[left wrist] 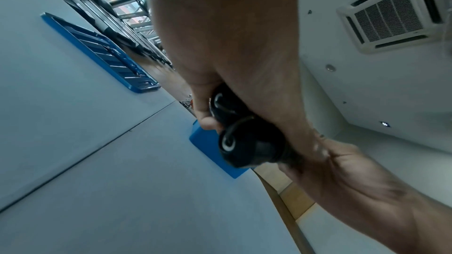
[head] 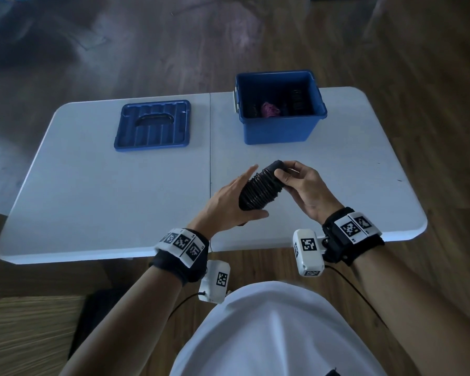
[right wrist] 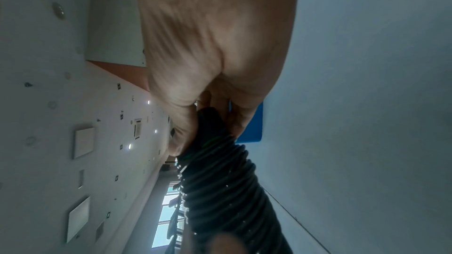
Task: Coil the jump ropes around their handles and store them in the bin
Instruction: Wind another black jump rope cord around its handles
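Observation:
A black jump rope, coiled tightly round its two handles, hangs slanted above the table's near middle. My left hand grips its lower end, fingers along the far side and thumb underneath. My right hand pinches the bare handle tips at the upper end. The left wrist view shows the two round handle ends held by my left hand. In the right wrist view the coils run down from my right hand. The open blue bin stands behind, at the back right.
Inside the bin lie a pink bundle and another black coiled rope. The blue lid lies flat at the back left of the white folding table. Wooden floor surrounds the table.

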